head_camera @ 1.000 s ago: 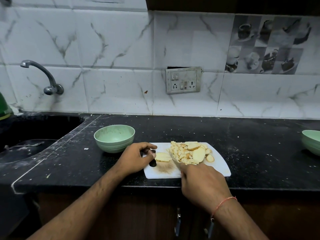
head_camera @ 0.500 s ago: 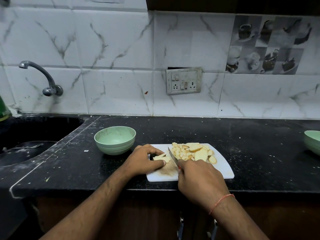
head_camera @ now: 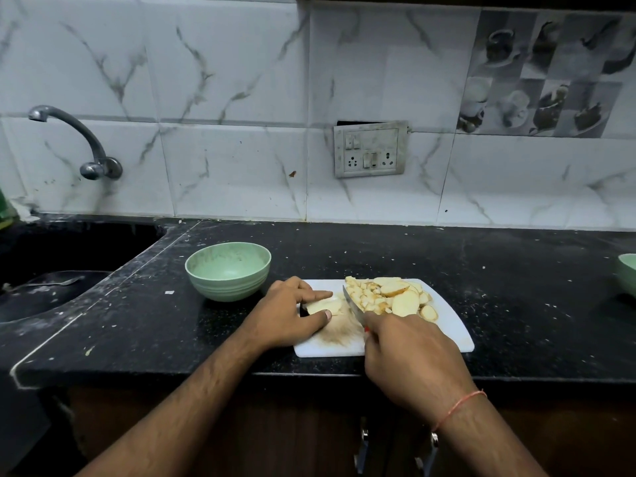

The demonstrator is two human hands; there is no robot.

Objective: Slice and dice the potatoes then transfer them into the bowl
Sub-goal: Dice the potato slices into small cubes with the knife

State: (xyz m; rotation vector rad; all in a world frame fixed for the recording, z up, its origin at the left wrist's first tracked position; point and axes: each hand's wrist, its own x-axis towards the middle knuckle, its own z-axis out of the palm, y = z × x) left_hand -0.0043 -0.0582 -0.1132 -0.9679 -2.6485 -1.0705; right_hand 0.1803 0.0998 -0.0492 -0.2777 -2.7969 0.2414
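A white cutting board (head_camera: pixel 451 325) lies at the counter's front edge. On its left part, my left hand (head_camera: pixel 289 311) pinches a stack of potato slices (head_camera: pixel 325 306) between fingers and thumb. My right hand (head_camera: pixel 409 349) grips a knife (head_camera: pixel 352 302), its blade standing just right of that stack. A heap of diced and sliced potato (head_camera: pixel 389 297) covers the board's back right. A pale green bowl (head_camera: pixel 228 270) sits empty to the left of the board.
A black sink (head_camera: pixel 51 270) with a tap (head_camera: pixel 75 139) on the wall lies at the left. Another green bowl (head_camera: pixel 627 275) shows at the right edge. The black counter (head_camera: pixel 481 270) is speckled with scraps. A socket plate (head_camera: pixel 371 149) is on the tiled wall.
My left hand moved from the board's left edge onto the potato slices and now pinches them. The knife came away from the heap to stand beside that stack.
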